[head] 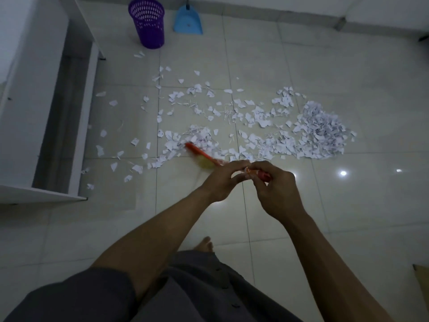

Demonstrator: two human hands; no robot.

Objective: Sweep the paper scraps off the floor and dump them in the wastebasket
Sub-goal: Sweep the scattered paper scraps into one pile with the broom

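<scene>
White paper scraps lie scattered over the tiled floor, with a dense heap at the right. Both hands grip the handle of a red-orange broom, whose blurred head rests among the scraps left of centre. My left hand holds the handle lower down, and my right hand holds it just behind. A purple mesh wastebasket stands upright at the far left. A blue dustpan leans beside it against the wall.
A white cabinet or shelf unit runs along the left side, with some scraps close to its base. My bare foot and dark trousers show below. A cardboard edge sits at the lower right.
</scene>
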